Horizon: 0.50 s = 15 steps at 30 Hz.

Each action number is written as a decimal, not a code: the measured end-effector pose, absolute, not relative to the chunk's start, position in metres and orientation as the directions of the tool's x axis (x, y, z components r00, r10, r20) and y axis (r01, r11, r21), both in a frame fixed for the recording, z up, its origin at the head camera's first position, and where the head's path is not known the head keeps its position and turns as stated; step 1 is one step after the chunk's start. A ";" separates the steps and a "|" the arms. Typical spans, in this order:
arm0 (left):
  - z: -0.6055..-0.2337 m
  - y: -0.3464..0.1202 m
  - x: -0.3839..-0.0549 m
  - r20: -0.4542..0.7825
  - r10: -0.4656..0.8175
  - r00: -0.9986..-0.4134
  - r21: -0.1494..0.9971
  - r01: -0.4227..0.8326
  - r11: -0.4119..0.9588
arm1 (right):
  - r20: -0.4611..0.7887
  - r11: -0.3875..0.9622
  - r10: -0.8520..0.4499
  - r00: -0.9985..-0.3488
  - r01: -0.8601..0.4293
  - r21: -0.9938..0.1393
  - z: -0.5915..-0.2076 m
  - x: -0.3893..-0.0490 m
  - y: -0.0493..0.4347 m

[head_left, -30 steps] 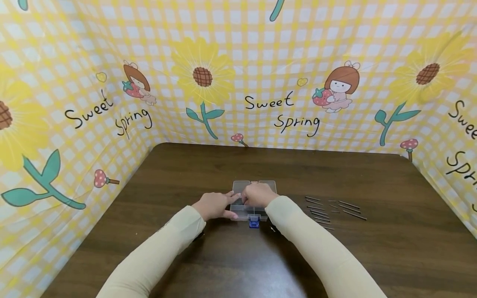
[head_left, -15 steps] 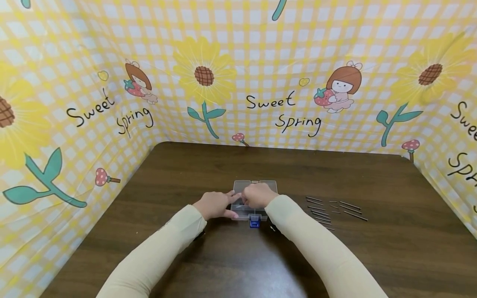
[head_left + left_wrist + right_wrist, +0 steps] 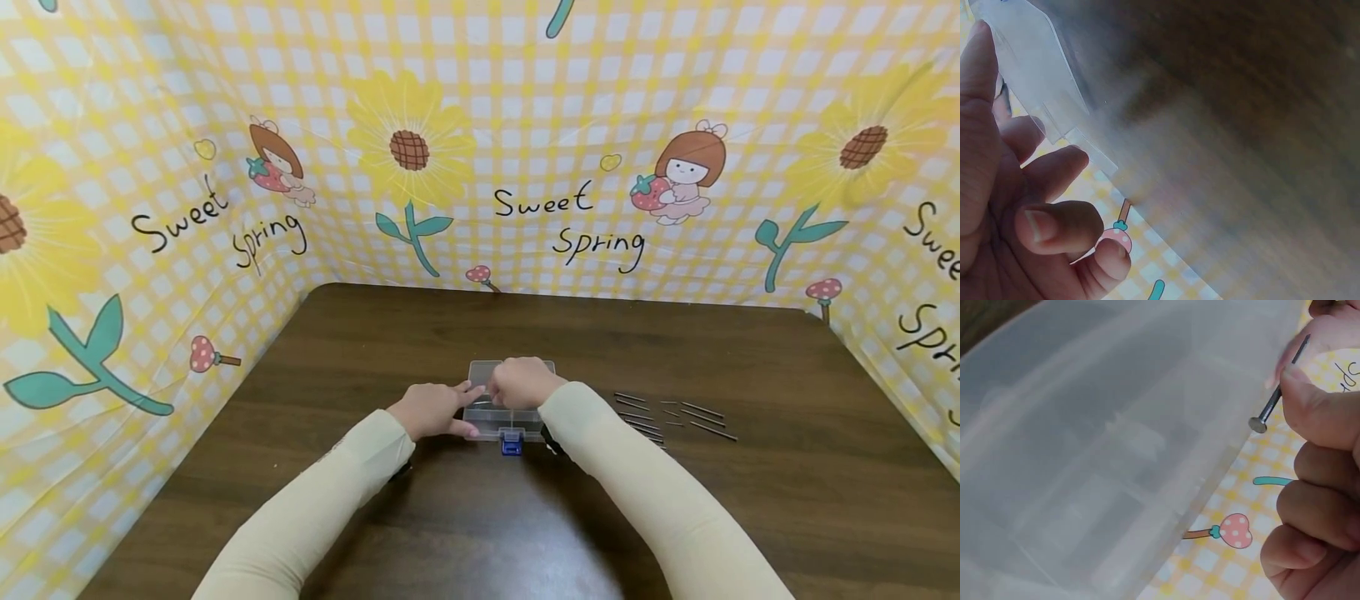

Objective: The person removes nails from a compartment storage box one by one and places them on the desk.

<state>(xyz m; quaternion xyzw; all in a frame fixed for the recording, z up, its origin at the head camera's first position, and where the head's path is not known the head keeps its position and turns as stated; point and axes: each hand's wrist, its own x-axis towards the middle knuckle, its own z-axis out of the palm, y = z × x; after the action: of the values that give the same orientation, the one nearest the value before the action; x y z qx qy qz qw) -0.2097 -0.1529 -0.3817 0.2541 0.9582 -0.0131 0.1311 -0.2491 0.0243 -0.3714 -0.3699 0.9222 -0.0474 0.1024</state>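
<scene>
A clear plastic divided box point(image 3: 487, 427) with a blue latch point(image 3: 512, 443) stands on the table, its lid raised or laid back at the far side. My right hand point(image 3: 522, 382) is above the box and pinches a nail point(image 3: 1268, 411) between thumb and finger; the right wrist view shows its flat head pointing down and left. My left hand point(image 3: 429, 410) rests at the box's left side, extended fingers and thumb touching its edge. In the left wrist view the box point(image 3: 1041, 62) lies beyond the loosely bent fingers.
Several loose nails point(image 3: 702, 410) of differing lengths lie in rows to the right of the box, partly behind the right sleeve point(image 3: 622, 475). Brown wooden table point(image 3: 375, 333) surrounds the box. A patterned yellow cloth point(image 3: 540, 100) hangs behind and at the sides.
My right hand has risen slightly and shifted right over the box, and its sleeve now covers more of the loose nails. My left hand stays at the box's left side.
</scene>
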 end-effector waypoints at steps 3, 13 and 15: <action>-0.382 -0.153 -0.210 -0.260 0.484 -0.836 0.044 0.490 0.871 | -0.163 0.724 -0.690 -0.706 -0.669 -0.169 -0.367 -0.250 0.027; -0.384 -0.155 -0.212 -0.254 0.478 -0.841 0.016 0.491 0.871 | -0.194 0.738 -0.674 -0.712 -0.646 -0.194 -0.361 -0.249 0.038; -0.384 -0.154 -0.212 -0.251 0.480 -0.841 0.008 0.494 0.870 | -0.189 0.737 -0.676 -0.712 -0.648 -0.194 -0.361 -0.247 0.042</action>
<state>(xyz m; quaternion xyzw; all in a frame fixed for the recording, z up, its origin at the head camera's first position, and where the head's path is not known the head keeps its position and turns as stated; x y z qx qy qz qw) -0.2115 -0.1537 -0.3835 0.2537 0.9589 -0.0287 0.1235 -0.2472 0.0421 -0.3615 -0.3584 0.9235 -0.0567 0.1244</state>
